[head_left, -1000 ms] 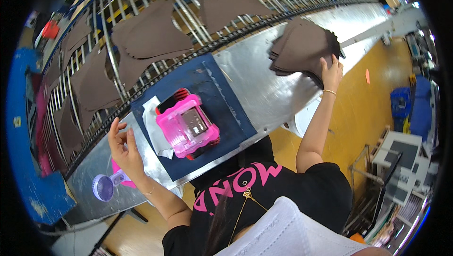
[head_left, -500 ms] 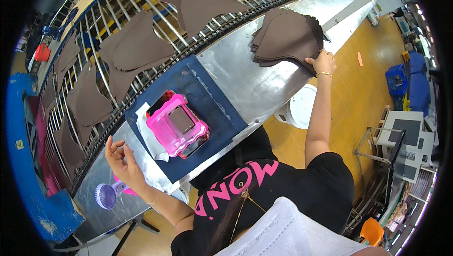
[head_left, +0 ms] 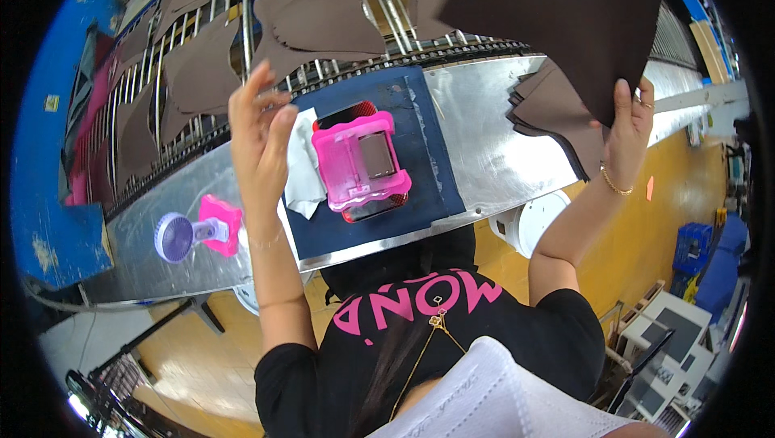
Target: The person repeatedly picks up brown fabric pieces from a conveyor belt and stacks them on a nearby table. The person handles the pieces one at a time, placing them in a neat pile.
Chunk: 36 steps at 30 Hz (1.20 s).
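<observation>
My right hand (head_left: 628, 127) pinches the near end of a large dark brown cut sheet (head_left: 569, 14), raised over the table's right part and across the rack's edge. Beneath it, a stack of similar brown pieces (head_left: 553, 103) fans out on the metal table (head_left: 480, 131), partly covered by the raised sheet. My left hand (head_left: 260, 135) hangs in the air with its fingers apart and nothing in it. Nearest to it are a white cloth or paper (head_left: 305, 176) and a pink plastic holder (head_left: 347, 159) with a brown block in it, both on a dark blue mat (head_left: 432, 159).
Behind the table runs a rack of metal bars (head_left: 393, 6) with several brown pieces (head_left: 323, 14) lying on it. A purple handheld fan (head_left: 173, 237) stands by a pink base (head_left: 219, 224) at the left. Below the table edge is a white bucket (head_left: 542, 224).
My right hand has lifted a brown sheet off the stack. My left hand has risen toward the rack, fingers still apart. The whole view has turned and shifted.
</observation>
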Each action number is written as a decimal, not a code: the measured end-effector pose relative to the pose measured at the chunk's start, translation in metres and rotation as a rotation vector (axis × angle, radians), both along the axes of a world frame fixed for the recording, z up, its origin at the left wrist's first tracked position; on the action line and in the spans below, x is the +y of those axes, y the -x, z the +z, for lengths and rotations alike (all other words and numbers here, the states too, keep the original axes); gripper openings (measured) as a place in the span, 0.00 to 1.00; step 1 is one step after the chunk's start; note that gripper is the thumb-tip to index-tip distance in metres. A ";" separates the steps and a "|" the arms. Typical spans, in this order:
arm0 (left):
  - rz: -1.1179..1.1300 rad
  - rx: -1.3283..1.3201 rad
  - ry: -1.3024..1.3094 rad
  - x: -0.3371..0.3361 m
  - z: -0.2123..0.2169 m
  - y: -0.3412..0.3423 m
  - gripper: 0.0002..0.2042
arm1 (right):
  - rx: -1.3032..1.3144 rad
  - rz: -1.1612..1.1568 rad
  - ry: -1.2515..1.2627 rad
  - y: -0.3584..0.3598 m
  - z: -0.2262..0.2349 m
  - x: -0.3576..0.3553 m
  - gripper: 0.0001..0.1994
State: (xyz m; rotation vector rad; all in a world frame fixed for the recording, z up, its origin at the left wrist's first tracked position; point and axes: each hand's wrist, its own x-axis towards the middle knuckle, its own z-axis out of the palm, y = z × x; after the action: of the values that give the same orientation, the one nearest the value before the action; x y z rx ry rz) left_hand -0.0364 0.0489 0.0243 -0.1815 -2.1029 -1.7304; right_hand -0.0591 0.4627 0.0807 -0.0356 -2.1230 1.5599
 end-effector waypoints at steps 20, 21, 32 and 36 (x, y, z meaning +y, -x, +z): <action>0.409 -0.224 0.138 -0.123 0.049 -0.107 0.09 | 0.196 0.838 -0.412 0.017 -0.064 -0.213 0.17; 0.392 -0.238 0.111 -0.122 0.043 -0.105 0.09 | 0.194 0.833 -0.431 0.015 -0.065 -0.211 0.17; 0.081 -0.470 0.085 -0.068 -0.007 -0.062 0.05 | 0.176 0.603 -0.607 -0.003 -0.088 -0.122 0.06; -0.028 -0.216 0.512 -0.030 -0.007 -0.036 0.05 | -0.068 0.481 -0.500 -0.022 -0.109 -0.077 0.05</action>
State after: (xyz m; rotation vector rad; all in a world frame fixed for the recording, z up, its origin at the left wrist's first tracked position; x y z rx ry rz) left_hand 0.0000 0.0189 0.0170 -0.1745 -2.6829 -1.2351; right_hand -0.0370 0.3858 -0.0284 0.6410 -2.6504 1.2163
